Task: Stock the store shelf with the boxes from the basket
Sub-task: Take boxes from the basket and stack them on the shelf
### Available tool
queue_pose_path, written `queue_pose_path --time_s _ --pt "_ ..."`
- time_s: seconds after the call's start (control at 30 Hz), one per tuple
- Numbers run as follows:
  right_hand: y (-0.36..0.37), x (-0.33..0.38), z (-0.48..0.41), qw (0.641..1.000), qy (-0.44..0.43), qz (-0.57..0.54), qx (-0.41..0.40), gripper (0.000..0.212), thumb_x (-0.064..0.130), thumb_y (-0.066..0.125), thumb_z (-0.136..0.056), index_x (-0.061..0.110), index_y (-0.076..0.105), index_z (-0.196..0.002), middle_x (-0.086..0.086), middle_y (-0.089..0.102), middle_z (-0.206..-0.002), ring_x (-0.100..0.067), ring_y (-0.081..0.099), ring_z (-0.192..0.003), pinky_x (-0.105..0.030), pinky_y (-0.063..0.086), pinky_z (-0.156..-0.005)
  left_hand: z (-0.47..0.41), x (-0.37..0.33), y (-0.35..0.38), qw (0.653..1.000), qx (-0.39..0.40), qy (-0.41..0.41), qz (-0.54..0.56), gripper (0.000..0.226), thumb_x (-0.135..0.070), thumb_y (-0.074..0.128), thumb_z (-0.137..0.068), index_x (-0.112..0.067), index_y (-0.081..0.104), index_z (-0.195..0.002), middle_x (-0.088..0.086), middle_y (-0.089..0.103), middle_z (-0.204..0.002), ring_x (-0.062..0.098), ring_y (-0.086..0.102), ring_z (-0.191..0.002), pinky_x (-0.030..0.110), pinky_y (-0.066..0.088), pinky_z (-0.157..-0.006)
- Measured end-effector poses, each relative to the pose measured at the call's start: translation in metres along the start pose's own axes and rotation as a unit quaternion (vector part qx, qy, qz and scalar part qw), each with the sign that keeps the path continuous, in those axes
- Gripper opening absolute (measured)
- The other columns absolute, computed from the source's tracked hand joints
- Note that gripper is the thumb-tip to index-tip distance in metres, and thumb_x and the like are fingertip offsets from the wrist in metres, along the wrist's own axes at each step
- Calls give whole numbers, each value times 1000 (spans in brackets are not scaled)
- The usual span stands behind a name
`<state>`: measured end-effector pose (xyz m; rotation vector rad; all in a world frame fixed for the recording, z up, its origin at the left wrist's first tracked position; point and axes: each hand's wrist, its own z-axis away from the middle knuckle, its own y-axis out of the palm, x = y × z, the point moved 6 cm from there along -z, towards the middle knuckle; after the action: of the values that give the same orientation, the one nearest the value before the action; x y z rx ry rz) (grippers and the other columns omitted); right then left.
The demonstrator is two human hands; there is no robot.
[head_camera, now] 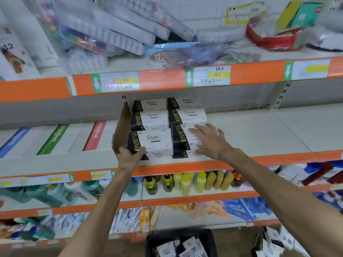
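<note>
Several black-and-white boxes stand stacked in two columns on the middle shelf (259,130). My left hand (128,154) grips the lower left corner of the front left box (157,141), thumb on its front face. My right hand (209,140) lies flat with spread fingers on top of the front right box (181,141). The black basket (185,236) sits on the floor at the bottom, with more of the same boxes inside it.
Flat white boxes with blue, green and red stripes (55,140) lie left of the stack. To the right the shelf surface is bare. Yellow and dark bottles (191,182) fill the shelf below. Loose boxes (271,242) lie on the floor right of the basket.
</note>
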<state>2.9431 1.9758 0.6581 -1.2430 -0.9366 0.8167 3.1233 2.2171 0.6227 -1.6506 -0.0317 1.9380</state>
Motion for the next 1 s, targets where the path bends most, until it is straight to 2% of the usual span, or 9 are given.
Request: queue_pose_path --time_s 0.07,0.13,0.23,0.3,0.4,0.57,0.83,0.93,1.0 --pt "-6 -1 1 999 7 -24 -23 69 27 58 -94 38 18 -150 7 6 -160 -28 -3 -147 -62 18 -113 0 -6 -3 999 7 25 -30 49 -28 75 -82 5 59 -115 22 62 -119 37 57 -116 48 49 -99" --pt "-11 0 6 997 31 -46 -50 69 23 59 -93 37 21 -149 3 8 -160 -31 3 -146 -61 26 -110 3 -9 -4 996 8 44 -78 58 -32 80 -76 3 57 -117 20 61 -120 35 57 -116 49 48 -99" --pt "-10 -10 19 973 149 -145 -96 76 29 70 -86 19 23 -145 -12 25 -149 -36 28 -134 -54 40 -101 10 -12 -5 979 -31 65 -190 81 -38 85 -68 2 43 -125 21 53 -125 38 51 -118 50 44 -101" --pt "-3 -14 24 948 197 -236 -86 73 30 72 -84 9 27 -137 -16 38 -137 -36 42 -124 -48 43 -97 14 -15 -4 970 -51 64 -228 85 -39 84 -69 3 39 -127 23 49 -128 40 47 -121 48 41 -103" --pt "-4 -15 23 925 205 -306 -87 62 27 71 -84 7 34 -130 -15 49 -127 -34 52 -114 -42 46 -93 8 -22 -3 976 -57 55 -201 82 -33 84 -71 6 38 -127 25 48 -128 40 48 -121 48 42 -102" --pt "-6 -14 14 919 206 -320 -104 54 24 70 -84 9 38 -125 -12 53 -122 -31 56 -107 -39 47 -85 -5 -26 -1 983 -47 56 -169 68 -25 80 -77 5 37 -120 23 52 -122 38 53 -115 48 47 -96" --pt "5 -23 9 920 185 -333 -91 61 30 68 -83 11 32 -128 -10 53 -124 -29 55 -106 -43 49 -87 -11 -20 1 985 -47 66 -153 68 -28 80 -77 1 36 -120 21 52 -123 35 53 -115 45 47 -96" --pt "6 -23 8 919 191 -333 -87 63 29 69 -83 12 31 -131 -10 53 -126 -29 55 -107 -38 46 -83 -7 -20 1 988 -44 56 -137 71 -25 81 -76 3 36 -122 21 51 -126 35 52 -119 45 46 -100" --pt "7 -23 10 913 191 -351 -83 70 27 70 -83 11 28 -137 -11 51 -132 -29 54 -113 -37 45 -86 -3 -14 1 991 -49 35 -117 77 -22 83 -73 9 36 -126 23 48 -130 35 48 -124 45 43 -104"
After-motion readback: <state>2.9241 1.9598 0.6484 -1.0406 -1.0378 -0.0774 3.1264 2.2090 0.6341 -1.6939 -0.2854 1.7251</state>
